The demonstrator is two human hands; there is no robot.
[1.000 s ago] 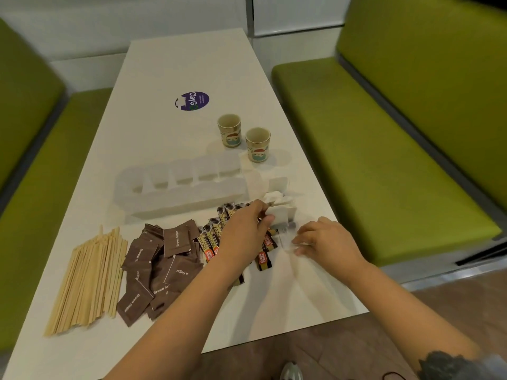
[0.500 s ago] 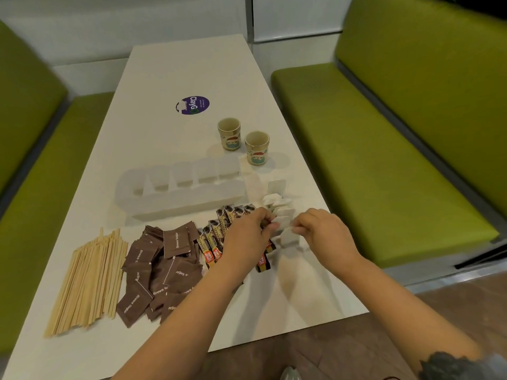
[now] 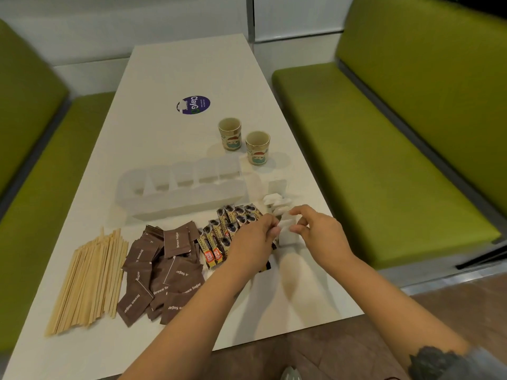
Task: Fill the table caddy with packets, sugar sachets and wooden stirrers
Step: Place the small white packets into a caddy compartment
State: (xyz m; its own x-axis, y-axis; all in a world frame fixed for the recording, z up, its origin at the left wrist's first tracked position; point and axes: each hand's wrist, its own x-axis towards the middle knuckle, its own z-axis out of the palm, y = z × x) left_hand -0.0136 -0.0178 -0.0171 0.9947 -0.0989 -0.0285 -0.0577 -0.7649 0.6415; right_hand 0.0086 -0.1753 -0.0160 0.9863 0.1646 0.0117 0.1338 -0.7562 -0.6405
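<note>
Left hand, right hand: both pinching small white paper sachets. Long white plastic caddy: empty, up-left, lengthwise across table; left hand nearer.

White caddy (compartments empty) behind sachets, stirrers

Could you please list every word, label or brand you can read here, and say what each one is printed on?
"ClayGo": round purple sticker on the table; its smaller print is too small to read.
"Brown Sugar": brown sachets.
Coffee stick packets: lettering too blurred to read.
Paper cups: a picture, no legible words.
</note>
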